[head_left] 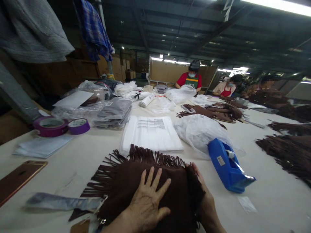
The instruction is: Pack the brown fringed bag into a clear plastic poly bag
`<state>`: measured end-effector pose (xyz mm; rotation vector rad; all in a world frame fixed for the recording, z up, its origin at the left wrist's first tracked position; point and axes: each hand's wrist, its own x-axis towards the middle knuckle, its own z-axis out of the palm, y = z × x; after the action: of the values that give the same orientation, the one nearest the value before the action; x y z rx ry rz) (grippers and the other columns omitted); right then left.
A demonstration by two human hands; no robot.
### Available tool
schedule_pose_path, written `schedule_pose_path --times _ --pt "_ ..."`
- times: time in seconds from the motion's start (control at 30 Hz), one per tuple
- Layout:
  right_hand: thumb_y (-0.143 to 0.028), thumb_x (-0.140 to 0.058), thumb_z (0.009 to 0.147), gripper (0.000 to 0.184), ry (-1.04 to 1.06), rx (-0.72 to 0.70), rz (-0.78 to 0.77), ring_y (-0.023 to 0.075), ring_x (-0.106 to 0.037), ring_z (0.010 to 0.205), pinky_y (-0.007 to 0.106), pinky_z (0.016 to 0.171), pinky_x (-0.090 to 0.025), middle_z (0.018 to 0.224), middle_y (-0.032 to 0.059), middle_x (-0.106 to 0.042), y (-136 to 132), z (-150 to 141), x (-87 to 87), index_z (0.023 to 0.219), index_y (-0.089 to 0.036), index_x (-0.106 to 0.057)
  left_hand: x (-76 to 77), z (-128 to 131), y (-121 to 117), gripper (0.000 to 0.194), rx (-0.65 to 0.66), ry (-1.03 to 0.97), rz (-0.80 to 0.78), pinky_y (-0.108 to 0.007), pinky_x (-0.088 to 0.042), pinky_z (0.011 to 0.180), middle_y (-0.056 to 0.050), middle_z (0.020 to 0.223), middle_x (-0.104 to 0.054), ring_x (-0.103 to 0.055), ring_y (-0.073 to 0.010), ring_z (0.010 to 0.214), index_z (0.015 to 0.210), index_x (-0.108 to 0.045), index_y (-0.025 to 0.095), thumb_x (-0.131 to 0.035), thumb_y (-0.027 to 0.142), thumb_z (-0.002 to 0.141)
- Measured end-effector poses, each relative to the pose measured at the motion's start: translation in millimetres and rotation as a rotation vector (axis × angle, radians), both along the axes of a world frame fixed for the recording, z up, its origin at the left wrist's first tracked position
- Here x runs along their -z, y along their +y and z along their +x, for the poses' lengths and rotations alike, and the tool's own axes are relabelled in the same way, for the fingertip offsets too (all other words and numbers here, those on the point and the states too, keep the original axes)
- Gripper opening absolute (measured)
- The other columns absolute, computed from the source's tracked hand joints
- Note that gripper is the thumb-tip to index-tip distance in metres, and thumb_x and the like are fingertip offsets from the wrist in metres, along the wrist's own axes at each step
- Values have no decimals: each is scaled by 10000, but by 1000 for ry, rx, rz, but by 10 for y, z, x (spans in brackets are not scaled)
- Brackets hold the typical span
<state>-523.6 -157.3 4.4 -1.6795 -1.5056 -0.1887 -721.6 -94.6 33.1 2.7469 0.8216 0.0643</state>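
Observation:
A folded dark brown fringed garment (136, 181) lies on the white table (267, 194) right in front of me. My left hand (148, 200) rests flat on top of it with fingers spread, open. My right hand (202, 197) presses along the garment's right edge, fingers stretched against the fabric. Fringe spills out to the left and far side.
A stack of clear bags (152, 132) lies beyond the garment, a blue tape dispenser (227, 165) to the right, purple tape rolls (60, 125) and a phone (20, 176) to the left. More brown fringed garments (284, 152) lie at right. Other people (190, 79) work at the far end.

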Motion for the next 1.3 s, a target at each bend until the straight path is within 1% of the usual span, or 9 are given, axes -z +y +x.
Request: schedule_pose_path --times 0.17,0.3,0.5,0.6,0.73,0.87,1.07,1.17,1.3 --pt "-207 -297 935 523 -13 29 -67 204 -442 1220 341 887 -516 1369 94 -460 47 -321 47 1443 -218 -175 -42 -23 3 780 -1 -15 -51 -704 -143 1017 -207 1475 -150 -53 -441 1342 1410 -285 262 -642 475 750" --pt "-164 -274 902 574 -292 30 -53 226 -403 1269 434 946 -478 1356 89 -486 110 -661 159 1453 -176 -112 -3 -88 34 782 44 -103 -75 -652 -139 1060 -197 1477 -184 -80 -417 1352 1391 -346 187 -658 343 691" --pt "-69 -258 845 654 -478 -5 -55 185 -422 1269 407 966 -483 1313 36 -533 143 -902 135 1456 -150 -40 -32 -442 158 466 -19 -494 -27 -373 -410 1035 -102 1252 -585 -483 -232 1220 1201 -568 133 -496 133 741" --pt "-90 -326 847 627 -533 -105 -17 190 -430 1266 415 1012 -430 1318 47 -528 160 -926 132 1446 -157 -154 -66 -882 341 306 -263 -591 140 -350 -479 946 -98 1093 -662 -582 -201 1073 1090 -617 152 -477 180 818" --pt "-215 -397 865 464 -621 -284 119 230 -449 1250 435 1117 -235 1261 115 -570 262 -878 240 1314 -100 -427 -56 -1636 505 211 -725 -323 219 -339 -495 835 -94 940 -664 -610 -199 914 954 -615 134 -453 210 841" --pt "-286 -373 880 408 -707 -360 135 232 -483 1218 419 1132 -166 1214 124 -603 347 -791 341 1215 -111 -525 -1 -2089 368 244 -867 -139 231 -375 -454 755 -70 784 -634 -586 -219 791 769 -580 163 -369 222 876" --pt "-292 -375 865 471 -669 -352 140 243 -494 1204 415 1114 -204 1235 127 -588 338 -782 386 1293 -117 -466 23 -2130 1 334 -918 -48 82 -336 -398 682 -39 652 -594 -565 -205 686 647 -509 195 -308 282 899" --pt "-282 -344 872 509 -596 -297 209 235 -518 1176 420 1095 -239 1209 110 -608 347 -829 437 1360 -148 -390 9 -1995 -95 364 -880 -54 -92 -240 -373 547 12 562 -566 -549 -135 557 594 -499 198 -312 294 891" --pt "-267 -346 866 522 -574 -295 241 238 -488 1205 425 1097 -232 1185 127 -617 363 -844 490 1368 -128 -381 -3 -1692 -109 334 -887 -144 -293 -242 -392 648 -14 704 -598 -566 -145 705 613 -543 187 -330 305 842"
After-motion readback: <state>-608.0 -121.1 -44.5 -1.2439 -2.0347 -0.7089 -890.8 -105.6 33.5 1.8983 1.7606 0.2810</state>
